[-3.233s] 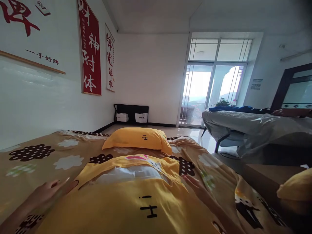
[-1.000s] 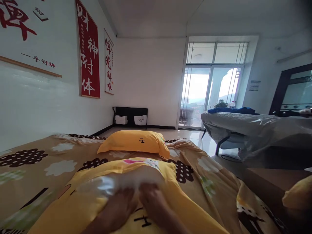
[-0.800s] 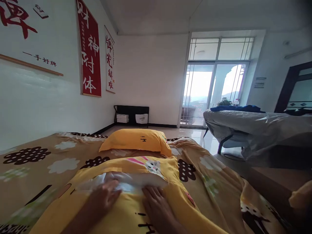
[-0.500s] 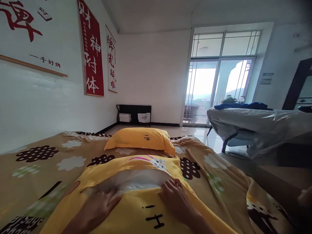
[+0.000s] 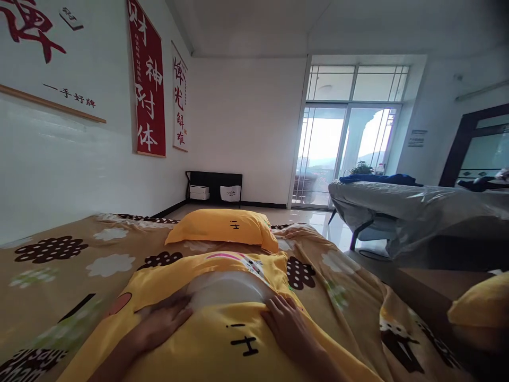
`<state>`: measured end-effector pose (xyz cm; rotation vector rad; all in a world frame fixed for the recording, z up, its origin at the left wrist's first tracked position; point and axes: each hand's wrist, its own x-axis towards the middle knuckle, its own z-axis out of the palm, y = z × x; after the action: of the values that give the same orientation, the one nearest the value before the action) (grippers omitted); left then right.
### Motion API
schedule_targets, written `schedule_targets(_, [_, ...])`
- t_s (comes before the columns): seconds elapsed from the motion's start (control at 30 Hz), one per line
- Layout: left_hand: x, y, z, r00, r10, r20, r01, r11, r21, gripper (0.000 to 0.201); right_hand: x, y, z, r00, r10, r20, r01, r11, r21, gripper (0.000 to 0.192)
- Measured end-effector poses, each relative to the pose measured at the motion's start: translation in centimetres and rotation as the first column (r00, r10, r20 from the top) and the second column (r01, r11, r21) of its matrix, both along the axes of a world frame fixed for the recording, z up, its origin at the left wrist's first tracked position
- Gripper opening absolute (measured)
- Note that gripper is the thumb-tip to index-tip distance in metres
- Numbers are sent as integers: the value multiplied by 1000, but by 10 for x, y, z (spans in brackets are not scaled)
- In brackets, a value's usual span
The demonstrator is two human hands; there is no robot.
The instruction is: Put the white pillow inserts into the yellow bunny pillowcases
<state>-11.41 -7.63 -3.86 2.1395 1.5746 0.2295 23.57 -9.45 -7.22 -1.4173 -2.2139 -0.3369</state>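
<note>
A yellow pillowcase point(image 5: 186, 355) with a rabbit print and "Hi!" lettering lies on the patterned blanket in front of me. Through its wide opening shows a white pillow point(image 5: 228, 291). My left hand point(image 5: 163, 324) rests at the left end of the opening, fingers stretched out across the white pillow and the thumb on the yellow cloth. At the right end, my right hand point(image 5: 285, 318) lies on the opening's edge with its fingers extended and slightly apart. Just beyond is a second pillow point(image 5: 214, 228) in a plump yellow-orange case.
The brown blanket point(image 5: 107, 265) with cloud prints spreads under everything. A plastic-covered table point(image 5: 369, 199) stands at the right, with blue cloth point(image 5: 382, 179) on it. Another yellow bundle point(image 5: 483, 302) enters at the right edge. A low black rack point(image 5: 214, 183) stands by the far wall.
My right hand's fingers have gone from curled over the opening's edge to stretched out. More white pillow shows in the opening. The yellow bundle has come into view at the right.
</note>
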Motion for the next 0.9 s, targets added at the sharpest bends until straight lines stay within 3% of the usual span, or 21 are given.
schedule_targets(0.4, [5, -2, 11, 999, 0, -46, 0, 1000, -4, 73, 1, 5, -13, 999, 4, -42, -2, 998, 59, 21])
schedule_targets(0.7, [0, 0, -5, 998, 58, -34, -56, 996, 71, 72, 1, 7, -22, 983, -10, -182, 2, 999, -43, 31])
schedule_targets(0.8, [11, -6, 7, 975, 76, -210, -38, 983, 178, 55, 5, 19, -5, 941, -83, -329, 12, 977, -213, 41])
schedule_targets(0.9, [43, -11, 39, 901, 121, -416, 32, 939, 343, 45, 1, 36, 28, 881, -269, -389, 134, 931, -340, 36])
